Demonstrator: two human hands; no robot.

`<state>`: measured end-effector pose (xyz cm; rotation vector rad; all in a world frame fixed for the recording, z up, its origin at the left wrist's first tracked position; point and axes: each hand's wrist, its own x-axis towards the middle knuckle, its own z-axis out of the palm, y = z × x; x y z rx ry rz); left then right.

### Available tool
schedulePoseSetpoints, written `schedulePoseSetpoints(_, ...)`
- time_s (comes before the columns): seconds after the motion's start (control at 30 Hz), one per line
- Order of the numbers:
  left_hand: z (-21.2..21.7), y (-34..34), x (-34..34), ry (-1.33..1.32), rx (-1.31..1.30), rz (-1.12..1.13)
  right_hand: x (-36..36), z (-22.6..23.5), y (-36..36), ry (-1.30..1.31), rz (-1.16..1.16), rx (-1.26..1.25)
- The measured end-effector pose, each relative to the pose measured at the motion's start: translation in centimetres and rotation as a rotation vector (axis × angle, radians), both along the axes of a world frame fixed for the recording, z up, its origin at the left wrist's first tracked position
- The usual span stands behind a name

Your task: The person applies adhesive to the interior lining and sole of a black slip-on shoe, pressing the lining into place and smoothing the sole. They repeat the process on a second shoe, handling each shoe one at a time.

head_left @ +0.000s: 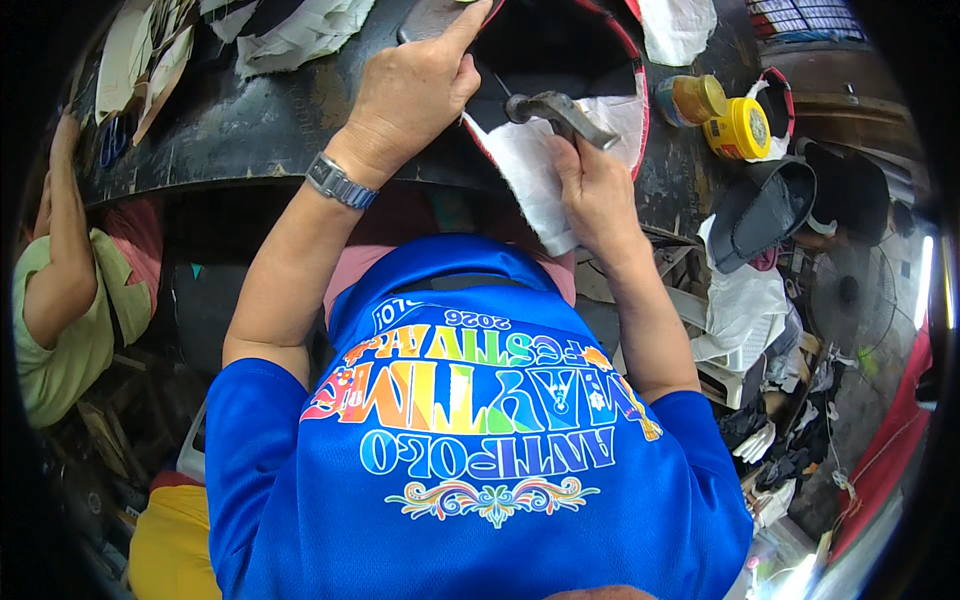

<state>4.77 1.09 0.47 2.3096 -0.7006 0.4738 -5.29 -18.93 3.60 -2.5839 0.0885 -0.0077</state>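
The bare left hand [412,95] points its index finger [467,24] forward; the bare right hand [600,200] curls into a grip, thumb [568,165] extended forward. Left forearm [285,265] and right forearm [648,310] angle inward.

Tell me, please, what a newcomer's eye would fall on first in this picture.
Most likely the bright blue shirt with its multicoloured print, which fills the lower middle of the view. Next might come the hammer in the right hand, near the top centre, above white material. The vivid yellow tub also stands out on the dark table at the upper right.
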Motion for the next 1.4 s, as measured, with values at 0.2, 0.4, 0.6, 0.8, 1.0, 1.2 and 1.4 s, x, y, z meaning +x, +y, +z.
schedulePoseSetpoints(0.2, 2.8, 0.0, -0.4, -0.063, 0.145, -0.004, -1.4, 1.5, -2.0, -0.332, 0.007, 0.452)
schedulePoseSetpoints(0.4, 4.1, -0.5, -0.4, -0.093, 0.312, -0.025, -0.8, -2.1, -3.1, -0.149, -0.029, -0.11)
schedulePoseSetpoints(0.6, 3.0, -0.7, 0.0, -0.043, 0.434, 0.013, 0.0, -2.0, -4.8, -0.058, -0.181, 0.124)
schedulePoseSetpoints(0.8, 4.7, -0.4, -0.4, -0.056, 0.311, -0.021, -0.8, 1.5, -5.9, -0.393, -0.105, 0.551)
schedulePoseSetpoints(1.0, 7.6, -1.6, 0.1, 0.023, 0.336, -0.103, -0.5, 0.3, -4.2, 0.043, -0.094, -0.188)
schedulePoseSetpoints(1.2, 7.3, -2.4, 0.5, 0.047, 0.281, -0.103, -0.8, 0.8, -6.0, -0.018, -0.018, -0.027)
schedulePoseSetpoints(1.4, 4.3, 0.4, 0.1, 0.12, 0.086, -0.074, -3.9, -0.7, -10.1, -0.328, -0.241, 0.3)
